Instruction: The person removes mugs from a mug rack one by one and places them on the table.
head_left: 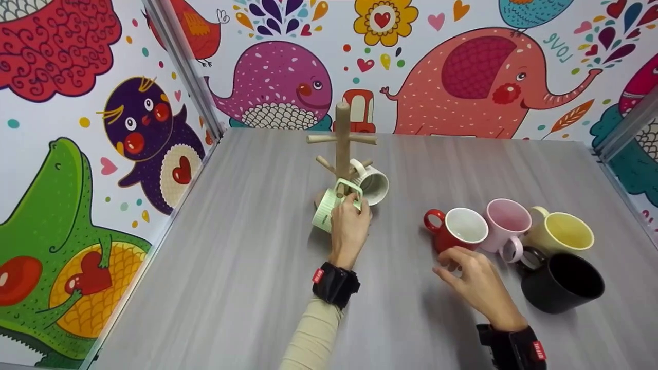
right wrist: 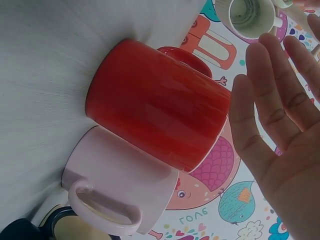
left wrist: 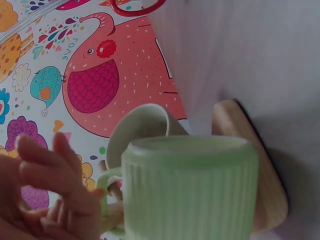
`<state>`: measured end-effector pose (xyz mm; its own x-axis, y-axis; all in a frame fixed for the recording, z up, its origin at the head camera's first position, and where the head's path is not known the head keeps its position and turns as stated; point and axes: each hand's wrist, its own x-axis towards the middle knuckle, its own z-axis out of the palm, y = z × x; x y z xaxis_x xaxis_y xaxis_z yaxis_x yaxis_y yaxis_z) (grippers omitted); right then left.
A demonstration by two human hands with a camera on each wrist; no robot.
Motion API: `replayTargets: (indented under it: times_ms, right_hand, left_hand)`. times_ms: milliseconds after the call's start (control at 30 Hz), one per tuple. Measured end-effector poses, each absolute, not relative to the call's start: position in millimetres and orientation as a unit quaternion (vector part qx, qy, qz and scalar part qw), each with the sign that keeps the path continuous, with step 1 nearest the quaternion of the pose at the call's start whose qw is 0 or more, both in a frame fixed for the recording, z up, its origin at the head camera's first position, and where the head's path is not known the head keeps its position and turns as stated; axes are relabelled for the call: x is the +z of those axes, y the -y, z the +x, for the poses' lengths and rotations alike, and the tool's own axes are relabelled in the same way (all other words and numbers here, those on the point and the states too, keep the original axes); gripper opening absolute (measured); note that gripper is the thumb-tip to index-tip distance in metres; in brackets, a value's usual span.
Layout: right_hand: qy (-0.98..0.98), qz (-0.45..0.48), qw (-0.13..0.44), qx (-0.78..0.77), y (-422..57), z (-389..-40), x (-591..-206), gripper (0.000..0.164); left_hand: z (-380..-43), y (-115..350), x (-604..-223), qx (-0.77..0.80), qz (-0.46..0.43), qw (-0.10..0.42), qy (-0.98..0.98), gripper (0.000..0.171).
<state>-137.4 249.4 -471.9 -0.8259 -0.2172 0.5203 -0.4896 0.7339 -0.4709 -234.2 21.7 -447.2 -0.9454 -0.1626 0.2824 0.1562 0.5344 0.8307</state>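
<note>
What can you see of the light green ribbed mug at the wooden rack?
The light green, ribbed, ceramic-looking mug has a matching loop handle and a dark marking, too small to read. It is tilted on the near side of the tan wooden rack, with a wooden peg through its handle. The bare left hand has its fingers at the handle; whether they grip it is unclear. The mug's opening does not show.

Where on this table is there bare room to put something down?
Bare table lies between the left wall and the mug tree, and behind the red mug and pink mug, before the elephant wall. It's crowded among those, the yellow mug and black mug, and around the tree, with the left hand at the green mug.
</note>
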Motion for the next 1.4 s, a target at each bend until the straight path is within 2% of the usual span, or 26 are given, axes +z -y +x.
replayTargets:
  times_ms: [67, 200, 367, 600, 833, 1233, 1400]
  right_hand:
    - [0.905, 0.193, 0.219, 0.308, -250, -137, -471, 0.028]
    - [0.908, 0.186, 0.214, 0.308, -251, -137, -471, 0.028]
    - [0.912, 0.176, 0.207, 0.308, -253, -136, -471, 0.027]
    - [0.912, 0.173, 0.207, 0.31, -251, -136, -472, 0.029]
    - [0.907, 0.183, 0.216, 0.312, -251, -137, -475, 0.03]
    - [0.908, 0.18, 0.209, 0.315, -249, -137, -477, 0.029]
    - [0.908, 0.181, 0.212, 0.314, -249, -136, -475, 0.029]
  left_hand:
    - [-236, -23, -445, -0.514, 0.009, 0.116, 0.85, 0.034]
    - [-242, -27, -444, -0.575, 0.021, 0.045, 0.817, 0.034]
    - [-250, -31, -444, -0.655, 0.035, 0.002, 0.755, 0.03]
    - [-255, -30, -446, -0.782, 0.081, -0.049, 0.616, 0.014]
    - [-250, -28, -447, -0.736, 0.091, -0.01, 0.671, 0.024]
    - [-236, -22, -449, -0.62, 0.103, 0.131, 0.767, 0.025]
    - [-232, -18, -447, -0.648, 0.102, 0.122, 0.745, 0.024]
